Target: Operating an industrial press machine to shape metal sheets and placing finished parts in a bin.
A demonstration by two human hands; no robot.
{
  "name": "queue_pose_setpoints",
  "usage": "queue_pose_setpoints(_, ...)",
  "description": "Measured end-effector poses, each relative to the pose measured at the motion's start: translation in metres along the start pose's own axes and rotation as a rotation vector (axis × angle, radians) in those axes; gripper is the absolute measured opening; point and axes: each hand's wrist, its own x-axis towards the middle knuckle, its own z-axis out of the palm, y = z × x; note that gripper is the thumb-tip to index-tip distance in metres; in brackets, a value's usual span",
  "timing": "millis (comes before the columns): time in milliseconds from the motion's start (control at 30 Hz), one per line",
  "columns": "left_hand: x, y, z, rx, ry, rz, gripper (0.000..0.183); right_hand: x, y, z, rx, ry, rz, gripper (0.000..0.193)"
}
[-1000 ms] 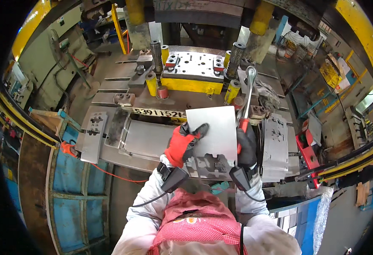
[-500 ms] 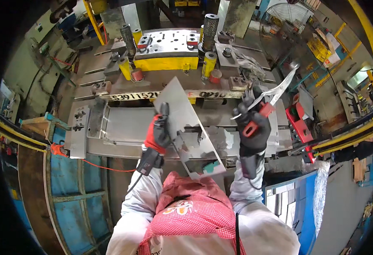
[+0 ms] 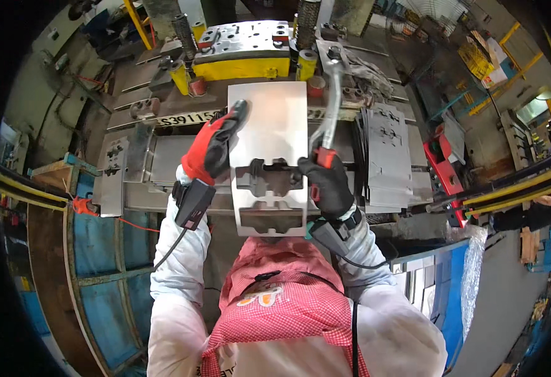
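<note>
A flat sheet-metal plate [image 3: 268,122] stands before me, its lower part punched with large shaped cut-outs. My left hand [image 3: 215,144], in a red and black glove, grips the plate's left edge with the thumb along its face. My right hand [image 3: 329,185], in a black glove, is closed round the red handle of a long, silvery, curved tool [image 3: 334,103] that points up and away. Its fingers also reach the plate's right edge, beside the cut-outs. A small dark box with a cable is strapped at each wrist.
A die block [image 3: 244,68] with a yellow base and upright posts sits on the press bed beyond. Stacked cut plates [image 3: 388,157] lie at the right, more flat sheets [image 3: 173,160] at the left. A red fixture [image 3: 442,163] stands far right; a blue-panelled frame [image 3: 102,251] is lower left.
The plate has turned from tilted to nearly upright and squarely facing me. My left hand rose along its edge. My right hand moved left and down with the tool, up to the plate.
</note>
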Motion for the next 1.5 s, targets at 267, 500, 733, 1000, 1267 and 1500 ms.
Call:
queue_pose_setpoints(267, -0.103, -0.064, -0.018, -0.11, -0.372, -0.248, 0.068, 0.005, -0.006, -0.001, 0.12, 0.193, -0.107, 0.011)
queue_pose_setpoints(500, -0.117, -0.038, 0.059, -0.196, -0.193, 0.132, 0.038, 0.003, -0.02, 0.029, -0.089, 0.338, -0.212, 0.011)
queue_pose_setpoints(733, -0.051, -0.013, 0.031, -0.132, -0.198, 0.195, 0.042, -0.024, -0.018, 0.005, -0.112, 0.377, -0.144, 0.02)
queue_pose_setpoints(1000, 0.046, -0.053, -0.035, 0.692, -0.029, 0.441, 0.044, -0.109, 0.031, -0.023, -0.185, 0.445, -0.031, 0.032)
queue_pose_setpoints(1267, 0.068, -0.067, 0.032, 0.633, 0.22, 0.668, 0.034, -0.129, 0.042, -0.009, -0.078, 0.464, 0.037, 0.04)
queue_pose_setpoints(1500, 0.067, -0.05, 0.051, -0.21, 0.331, 0.292, 0.024, -0.143, 0.041, -0.001, -0.135, 0.49, 0.058, 0.031)
